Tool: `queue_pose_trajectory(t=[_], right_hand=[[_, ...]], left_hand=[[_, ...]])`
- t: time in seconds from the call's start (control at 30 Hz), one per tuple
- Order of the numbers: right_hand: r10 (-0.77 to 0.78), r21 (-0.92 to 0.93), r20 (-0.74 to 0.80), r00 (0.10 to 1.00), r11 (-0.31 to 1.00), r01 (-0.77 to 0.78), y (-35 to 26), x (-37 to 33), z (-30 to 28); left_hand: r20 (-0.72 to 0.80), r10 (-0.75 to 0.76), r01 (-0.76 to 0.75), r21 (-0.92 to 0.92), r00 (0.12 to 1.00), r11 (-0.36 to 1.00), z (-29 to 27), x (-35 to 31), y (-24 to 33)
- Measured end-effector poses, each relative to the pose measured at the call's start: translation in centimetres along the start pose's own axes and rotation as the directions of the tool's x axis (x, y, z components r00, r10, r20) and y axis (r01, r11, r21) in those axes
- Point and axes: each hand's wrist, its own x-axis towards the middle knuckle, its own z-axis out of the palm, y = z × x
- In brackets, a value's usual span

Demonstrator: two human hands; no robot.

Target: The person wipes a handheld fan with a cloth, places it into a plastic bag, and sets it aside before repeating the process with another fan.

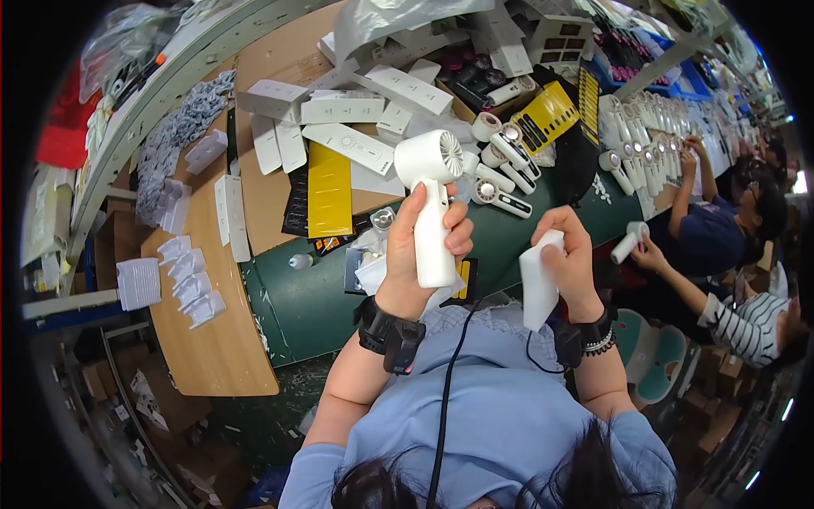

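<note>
My left hand (402, 265) is closed around the handle of a white handheld fan (433, 242), which I hold upright with its round slatted head at the top. In my right hand (577, 259) is a white foam sponge (538, 284), pinched between thumb and fingers and apart from the fan. Behind the fan lie several more handheld fans (489, 191), some with pinkish round faces. Under my left forearm's side of the bench, a small clear bottle (301, 261) stands on the green mat (314, 310).
White boxes (349, 146) are heaped at the back. Yellow sheets (330, 191) lie in front of them. White plastic trays (193, 284) rest on the wooden board (229, 365) at left. On the right, a co-worker's hand (649, 253) holds a white fan, near rows of fans (649, 157).
</note>
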Motion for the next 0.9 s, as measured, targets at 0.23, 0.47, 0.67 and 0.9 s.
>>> queue_pose_trajectory(t=[0.23,0.47,0.67,0.9], right_hand=[[-0.184,-0.208,0.091,0.979,0.957,0.200,-1.8,1.5,6.2],[-0.077,-0.029,0.107,0.991,0.996,0.080,-0.3,1.9,6.5],[0.231,0.354,0.308,0.923,0.872,-0.337,-0.5,3.4,6.3],[-0.099,0.103,0.174,0.980,0.991,0.082,-0.7,2.8,8.2]], left_hand=[[0.065,0.168,-0.175,0.124,0.984,0.977,0.4,3.4,-2.3],[0.396,0.500,-0.622,0.296,0.770,0.725,1.9,5.0,-1.6],[0.385,0.489,-0.577,0.152,0.783,0.803,2.5,4.6,-1.0],[0.401,0.541,-0.640,0.170,0.739,0.749,1.9,4.9,0.0]])
